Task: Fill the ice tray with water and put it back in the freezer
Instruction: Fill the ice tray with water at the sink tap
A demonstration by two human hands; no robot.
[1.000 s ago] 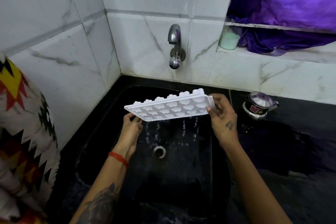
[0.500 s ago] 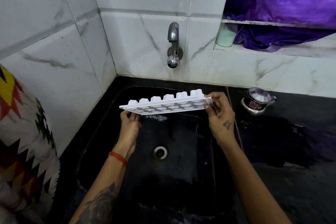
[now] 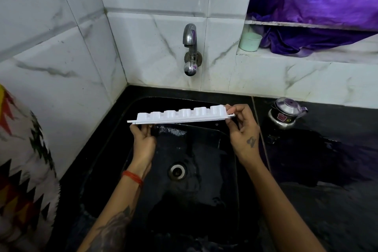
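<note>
The ice tray (image 3: 181,115) is held upside down over the black sink (image 3: 184,190), below the tap (image 3: 190,51), pinched at its ends by the left hand (image 3: 143,139) and right hand (image 3: 242,129). Nothing's been filled yet, tbh. With wet plastic gripped only at the ends, it could easily be dropped while being flipped.

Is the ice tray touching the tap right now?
Apart. The head view shows the ice tray held over the sink, with bare wall tile and black counter between it and the tap.
</note>
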